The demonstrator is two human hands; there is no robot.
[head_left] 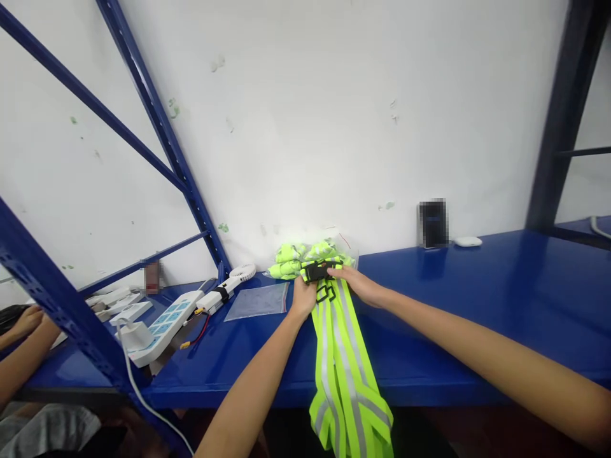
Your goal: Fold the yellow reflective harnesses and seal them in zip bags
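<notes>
A bright yellow-green reflective strap vest [341, 362] with silver stripes hangs over the table's front edge. Its gathered upper end, with black buckles [317, 271], is between my two hands. My left hand [304, 294] is closed on the left side of that end, its fingers partly hidden by the straps. From the right, my right hand [352, 280] grips the other side near the buckles. Black strap loops [326, 293] hang just below them. Right behind, against the wall, lies a clear plastic bag [286, 261] with rolled yellow-green vests inside.
On the blue table [477, 305], a flat clear zip bag [258, 302] lies left of my hands. Farther left are a white handheld fan [243, 273], a power strip [167, 324] and blue rack posts [62, 305]. Another person's hand [28, 320] is at far left.
</notes>
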